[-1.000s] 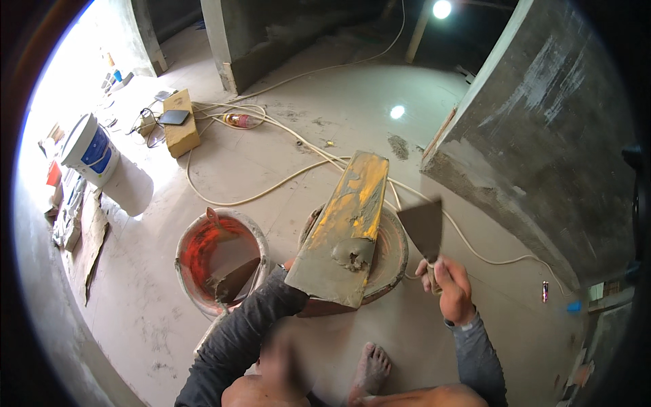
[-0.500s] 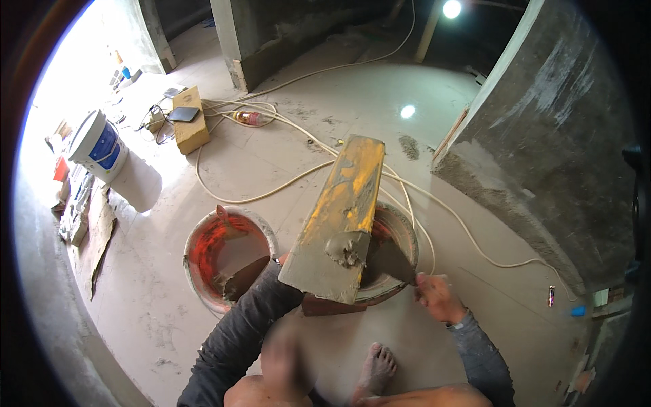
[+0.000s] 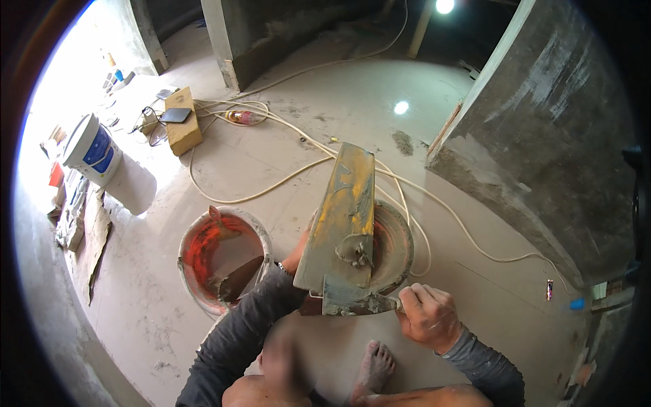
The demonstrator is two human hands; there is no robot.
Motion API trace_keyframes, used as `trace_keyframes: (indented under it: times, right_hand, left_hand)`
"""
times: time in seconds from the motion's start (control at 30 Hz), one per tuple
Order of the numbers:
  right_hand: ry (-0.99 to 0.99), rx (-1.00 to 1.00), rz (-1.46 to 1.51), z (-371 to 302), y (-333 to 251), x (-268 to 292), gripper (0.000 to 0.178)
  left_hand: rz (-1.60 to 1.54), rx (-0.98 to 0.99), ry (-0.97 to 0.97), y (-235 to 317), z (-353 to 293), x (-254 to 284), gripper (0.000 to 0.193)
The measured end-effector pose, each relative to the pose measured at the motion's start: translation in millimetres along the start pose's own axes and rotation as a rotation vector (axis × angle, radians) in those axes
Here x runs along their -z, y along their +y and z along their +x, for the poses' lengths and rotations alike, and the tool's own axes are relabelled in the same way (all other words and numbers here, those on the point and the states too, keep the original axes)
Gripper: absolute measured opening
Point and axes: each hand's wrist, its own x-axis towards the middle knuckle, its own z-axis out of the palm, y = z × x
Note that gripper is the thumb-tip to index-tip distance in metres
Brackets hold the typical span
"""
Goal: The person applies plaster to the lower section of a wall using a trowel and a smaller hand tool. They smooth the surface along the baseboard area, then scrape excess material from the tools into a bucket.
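Observation:
A long yellow plastering float (image 3: 341, 197), smeared with grey mortar, lies flat side up over the right bucket. My left hand (image 3: 297, 256) supports it from below at its left edge; the fingers and any handle are hidden under it. A small heap of wet mortar (image 3: 354, 251) sits on the near part of its face. My right hand (image 3: 431, 317) is closed round the handle of a trowel (image 3: 349, 303). The trowel's broad, mortar-coated blade touches or overlaps the float's near end.
Below the float stands a round mortar bucket (image 3: 405, 234); a red-lined bucket (image 3: 186, 271) is left of it. A pale cable (image 3: 291, 178) loops over the floor. Farther left are a white bucket (image 3: 80, 150) and a yellow block (image 3: 184, 139). A rough wall (image 3: 522, 136) rises right.
My right hand has brought the trowel left and nearer, from over the right bucket to the float's near end. The float has turned more upright in view, and my left hand shows more.

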Motion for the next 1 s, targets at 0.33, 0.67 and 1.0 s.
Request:
trace_keyframes:
  times: [0.33, 0.67, 1.0]
  right_hand:
    - [-0.006, -0.014, -0.005, 0, -9, -37, 0.014]
    - [-0.126, -0.370, 0.071, 26, 38, -71, 0.022]
    - [-0.413, -0.437, 0.188, 62, 70, -60, 0.042]
  left_hand:
    - [0.343, 0.098, 0.075, 18, -59, -26, 0.047]
    - [0.276, 0.145, 0.415, -5, -124, -34, 0.042]
    - [0.240, 0.150, 0.562, 14, -195, -78, 0.039]
